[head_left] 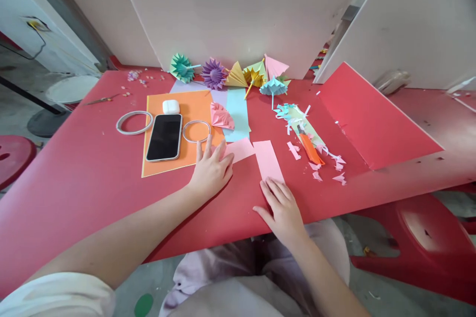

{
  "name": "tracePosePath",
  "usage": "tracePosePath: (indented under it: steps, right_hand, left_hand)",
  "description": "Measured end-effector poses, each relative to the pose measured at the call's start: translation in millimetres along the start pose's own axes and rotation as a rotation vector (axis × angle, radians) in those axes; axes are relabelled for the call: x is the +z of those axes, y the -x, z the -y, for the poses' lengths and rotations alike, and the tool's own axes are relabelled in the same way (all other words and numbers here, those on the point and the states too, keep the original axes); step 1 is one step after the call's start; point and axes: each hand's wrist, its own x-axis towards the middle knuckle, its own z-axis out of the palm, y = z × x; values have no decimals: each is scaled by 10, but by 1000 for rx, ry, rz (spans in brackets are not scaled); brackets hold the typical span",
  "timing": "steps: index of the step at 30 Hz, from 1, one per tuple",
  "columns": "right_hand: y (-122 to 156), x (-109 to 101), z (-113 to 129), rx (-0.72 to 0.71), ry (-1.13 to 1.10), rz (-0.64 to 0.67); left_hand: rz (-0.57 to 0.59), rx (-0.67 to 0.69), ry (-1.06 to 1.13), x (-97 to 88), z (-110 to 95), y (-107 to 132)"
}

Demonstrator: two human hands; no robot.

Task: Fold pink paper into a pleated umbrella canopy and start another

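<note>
My left hand (pixel 212 164) lies with fingers spread at the edge of the orange paper, fingertips by a thin pale ring (pixel 197 131). It partly covers one pink paper strip (pixel 242 150). A second pink paper rectangle (pixel 268 158) lies on the red table, tilted, its upper corner close to the first strip. On its near end rest the fingertips of my right hand (pixel 284 208), stretched out with the thumb apart. A folded pink paper fan (pixel 222 116) sits just beyond my left hand.
Left are a phone (pixel 164 137), a white earbud case (pixel 171 107) and a wider ring (pixel 134 123). Folded paper umbrellas (pixel 213 74) line the wall. An orange utility knife (pixel 311 147) lies among paper scraps (pixel 293 150), near a standing red board (pixel 379 119). Scissors (pixel 102 100) lie far left.
</note>
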Motion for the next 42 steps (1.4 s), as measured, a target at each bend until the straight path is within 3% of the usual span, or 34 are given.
tracePosePath:
  steps: [6, 11, 17, 20, 23, 24, 26, 28, 31, 36, 38, 40, 42]
  right_hand:
    - [269, -126, 53, -87, -83, 17]
    - [501, -175, 29, -176, -245, -159]
    - [538, -211, 15, -113, -377, -298]
    - [495, -273, -88, 14, -378, -344]
    - [425, -357, -185, 332, -375, -485]
    - [395, -379, -198, 369, -377, -537]
    - [328, -397, -184, 285, -372, -584]
    - [266, -380, -124, 92, -362, -551]
    - [223, -318, 27, -114, -406, -437]
    - [320, -232, 392, -165, -416, -318]
    - [384, -198, 497, -280, -394, -158]
    - [454, -159, 476, -312, -296, -18]
    - [541, -137, 284, -217, -183, 56]
  left_hand:
    - [-30, -32, -51, -7, 13, -15]
    - [-95, 116, 58, -43, -136, 15]
    - [105, 139, 225, 14, -421, 56]
    - [125, 79, 318, 4, -485, 21]
    - [116, -73, 498, -39, -508, -15]
    - [144, -139, 597, -54, -518, -25]
    - [251, -283, 880, -73, -549, -46]
    - [354, -414, 1206, -71, -597, -74]
    - [344, -498, 1446, -34, -659, -130]
    - [122, -613, 1409, 38, -565, -205]
    - [-5, -677, 1353, 49, -467, -223]
    - [-96, -700, 1326, 49, -377, -235]
    - [-127, -727, 1319, 40, -328, -242]
